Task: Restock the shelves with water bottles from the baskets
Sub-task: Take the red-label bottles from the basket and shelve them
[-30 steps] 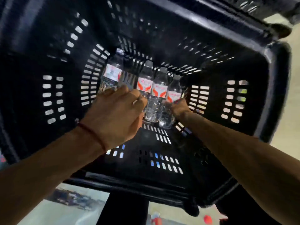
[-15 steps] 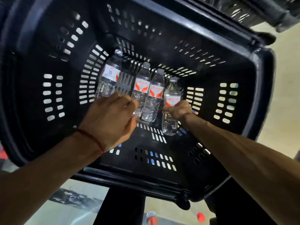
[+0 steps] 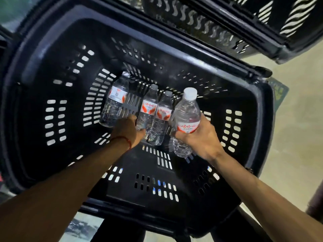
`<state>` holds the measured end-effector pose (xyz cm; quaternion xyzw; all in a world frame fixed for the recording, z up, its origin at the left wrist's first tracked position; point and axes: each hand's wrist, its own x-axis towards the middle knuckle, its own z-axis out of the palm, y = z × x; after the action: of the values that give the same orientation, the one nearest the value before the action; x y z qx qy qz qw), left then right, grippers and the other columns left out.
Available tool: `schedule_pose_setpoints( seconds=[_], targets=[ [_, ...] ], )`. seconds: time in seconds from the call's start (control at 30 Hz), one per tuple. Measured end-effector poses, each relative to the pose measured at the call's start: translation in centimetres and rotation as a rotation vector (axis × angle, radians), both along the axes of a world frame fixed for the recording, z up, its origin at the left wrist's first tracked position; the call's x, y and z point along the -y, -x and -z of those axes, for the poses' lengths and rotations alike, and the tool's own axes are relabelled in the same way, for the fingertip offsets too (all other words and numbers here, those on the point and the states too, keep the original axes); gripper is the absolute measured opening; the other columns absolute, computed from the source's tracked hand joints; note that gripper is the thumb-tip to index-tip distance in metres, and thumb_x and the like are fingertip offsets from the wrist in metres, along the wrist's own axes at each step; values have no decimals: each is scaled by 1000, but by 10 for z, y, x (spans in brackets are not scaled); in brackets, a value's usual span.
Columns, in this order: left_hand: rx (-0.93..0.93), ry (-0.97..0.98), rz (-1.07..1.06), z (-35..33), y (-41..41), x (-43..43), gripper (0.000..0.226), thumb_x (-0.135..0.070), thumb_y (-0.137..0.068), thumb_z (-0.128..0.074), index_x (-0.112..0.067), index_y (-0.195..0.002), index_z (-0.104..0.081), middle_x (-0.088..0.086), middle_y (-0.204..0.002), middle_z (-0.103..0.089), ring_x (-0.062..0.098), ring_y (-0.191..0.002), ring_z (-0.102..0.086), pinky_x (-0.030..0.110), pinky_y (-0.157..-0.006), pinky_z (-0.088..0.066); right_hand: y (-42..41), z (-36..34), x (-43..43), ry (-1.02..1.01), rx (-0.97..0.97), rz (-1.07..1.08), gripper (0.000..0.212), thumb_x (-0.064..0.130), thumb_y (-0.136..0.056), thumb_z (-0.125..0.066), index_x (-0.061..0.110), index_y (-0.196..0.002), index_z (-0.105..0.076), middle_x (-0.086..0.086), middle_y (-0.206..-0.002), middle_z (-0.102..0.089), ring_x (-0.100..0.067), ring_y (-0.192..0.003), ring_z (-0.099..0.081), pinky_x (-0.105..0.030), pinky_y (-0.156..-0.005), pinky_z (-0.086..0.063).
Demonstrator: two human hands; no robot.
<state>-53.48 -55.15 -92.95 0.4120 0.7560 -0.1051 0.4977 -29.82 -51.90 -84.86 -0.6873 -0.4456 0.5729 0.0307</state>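
Observation:
A black slotted basket fills the view. Three clear water bottles with red-and-white labels lie on its bottom. The leftmost bottle lies apart from the other two. My left hand reaches down to the middle bottle, fingers curled round its lower part. The third bottle lies against it. My right hand grips a fourth bottle round its label, lifted off the bottom with its white cap pointing up and away.
A second black basket with wavy slots sits beyond the far rim at the upper right. Pale floor shows to the right. A dark post stands below the basket's near edge.
My right hand has raised its bottle off the basket bottom and nearer to the camera. My left hand has slid deeper between the bottles and closed on the middle one. The view has pulled back.

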Motion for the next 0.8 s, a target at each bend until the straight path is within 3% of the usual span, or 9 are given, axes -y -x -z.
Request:
schedule_pose_setpoints(
  seconds=[0.17, 0.3, 0.37, 0.43, 0.5, 0.57, 0.6, 0.7, 0.8],
  targets=[
    [-85, 47, 1, 62, -14, -10, 97, -67, -86, -65, -13, -157, -29, 15, -159, -36, 35, -139, -44, 51, -110, -46, -8, 0, -12, 6, -14, -47, 63, 18, -74, -92, 25, -126, -57, 9, -107, -74, 1, -90, -71, -14, -76, -58],
    [31, -18, -208, 94, -24, -8, 96, -58, -87, -73, -10, -156, -26, 16, -155, -39, 34, -138, -44, 48, -112, -45, -8, 8, -10, 2, -8, -88, 63, 19, -73, -92, 27, -124, -56, 11, -107, -73, -1, -93, -71, -12, -75, -56],
    [60, -50, -323, 103, -28, -6, 82, -40, -89, -78, -6, -150, -33, 17, -141, -52, 32, -127, -52, 48, -107, -49, -8, 12, -7, -2, 2, -77, 63, 20, -72, -93, 27, -123, -56, 10, -107, -73, -3, -94, -71, -17, -78, -57],
    [35, -63, -347, 106, -30, -5, 72, -38, -87, -80, -6, -138, -43, 7, -110, -59, 27, -110, -57, 45, -99, -54, -7, 15, -5, 12, -3, -72, 62, 22, -73, -93, 27, -123, -56, 9, -105, -73, -3, -92, -71, -18, -77, -57],
    [16, -49, -288, 98, -32, -7, 64, -39, -90, -77, -5, -134, -45, 1, -97, -52, 26, -101, -59, 31, -84, -55, -7, 16, -5, 28, -3, -72, 61, 22, -73, -92, 27, -122, -57, 9, -104, -73, -2, -91, -71, -19, -77, -58],
    [17, -23, -266, 91, -35, -11, 57, -32, -96, -71, -4, -137, -42, 2, -99, -51, 27, -106, -59, 7, -67, -41, -11, 18, -7, 37, -4, -60, 63, 20, -73, -93, 27, -124, -57, 10, -105, -74, -1, -93, -71, -19, -81, -59],
    [24, -21, -261, 86, -34, -11, 55, -33, -98, -69, -3, -135, -43, 4, -100, -54, 27, -106, -58, 5, -65, -37, -12, 17, -9, 45, -12, -57, 64, 18, -74, -93, 27, -125, -56, 11, -107, -74, 1, -93, -71, -16, -80, -58],
    [38, -5, -248, 70, -28, -3, 72, -46, -98, -63, 9, -142, -42, 20, -120, -63, 32, -114, -60, 22, -77, -40, -15, 10, -11, 37, -2, -57, 66, 15, -73, -94, 26, -125, -56, 11, -107, -74, 4, -93, -70, -10, -76, -55],
    [76, 0, -260, 36, -25, 6, 65, -43, -96, -67, 8, -131, -45, 29, -132, -56, 40, -121, -58, 36, -90, -48, -13, -3, -10, 42, 5, -60, 66, 17, -71, -95, 24, -123, -55, 8, -108, -74, -4, -95, -72, -19, -82, -59]
  ],
)
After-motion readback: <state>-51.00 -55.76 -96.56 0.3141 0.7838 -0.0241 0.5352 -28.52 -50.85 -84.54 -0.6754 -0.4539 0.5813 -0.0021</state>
